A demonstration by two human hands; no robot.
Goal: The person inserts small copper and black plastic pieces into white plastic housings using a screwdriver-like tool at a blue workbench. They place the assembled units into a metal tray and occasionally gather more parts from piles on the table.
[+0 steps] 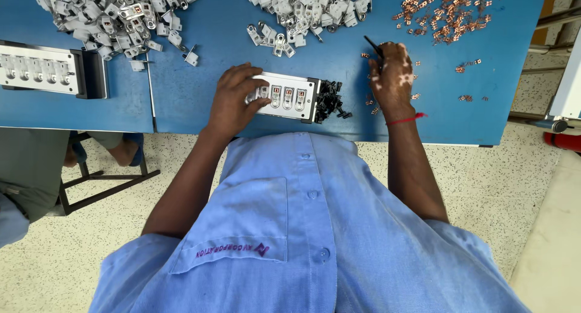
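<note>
The blue worktop carries everything, and both forearms reach over its near edge from a light-blue buttoned shirt.

The left hand lies palm down near the near edge, wrist bent, fingers curled over the left end of a white rectangular holding block, thumb and fingertips pressing on it. The block lies flat along the near edge, its top showing a row of small grey metal clips with copper-coloured inserts; its right end is black, and a small heap of black plastic bits touches that end.

The right hand rests further right, back upward, fingers pinched narrowly round a thin black stick-like tool that points toward the far edge. A red thread band circles its wrist. Small copper contact pieces lie heaped toward the far right corner, with strays around the right hand.

Two heaps of grey-white metal clips line the far edge. A second white holding block lies near the left edge.
</note>
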